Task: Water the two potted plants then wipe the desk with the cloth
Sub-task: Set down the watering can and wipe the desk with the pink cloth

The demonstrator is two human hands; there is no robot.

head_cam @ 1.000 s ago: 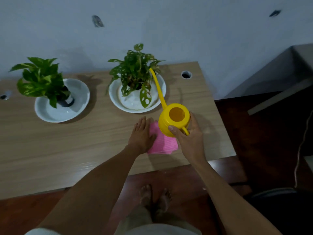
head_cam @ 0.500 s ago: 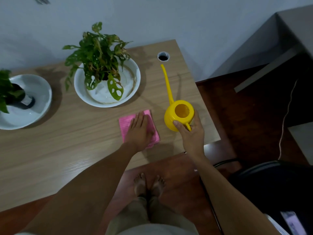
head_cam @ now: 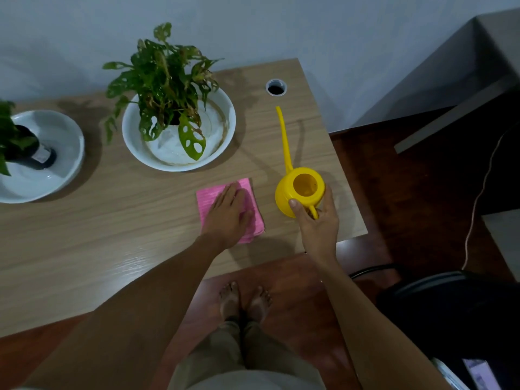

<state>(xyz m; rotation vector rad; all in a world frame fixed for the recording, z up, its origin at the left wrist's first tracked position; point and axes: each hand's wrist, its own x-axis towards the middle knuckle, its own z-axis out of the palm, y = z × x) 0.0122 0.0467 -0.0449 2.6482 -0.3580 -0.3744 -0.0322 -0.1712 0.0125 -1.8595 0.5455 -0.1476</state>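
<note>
A yellow watering can (head_cam: 301,190) with a long thin spout stands on the wooden desk (head_cam: 112,226) near its right edge. My right hand (head_cam: 318,220) grips its handle. My left hand (head_cam: 228,215) lies flat, palm down, on a folded pink cloth (head_cam: 206,199) just left of the can. A holey-leaved plant (head_cam: 166,88) sits in a white bowl (head_cam: 225,128) behind the cloth. A second plant (head_cam: 11,139) in a dark pot stands in another white bowl (head_cam: 62,147) at the far left, partly cut off by the frame edge.
A round cable hole (head_cam: 276,87) lies in the desk's back right corner. Right of the desk are dark floor, a thin cable (head_cam: 478,198), a black chair (head_cam: 450,299) and grey furniture (head_cam: 464,80). My bare feet (head_cam: 244,302) stand below the desk's front edge.
The watering can moved away from the middle plant, rightward and down onto the desk. My left hand stayed flat on the cloth. The view turned right, pushing the left plant to the edge.
</note>
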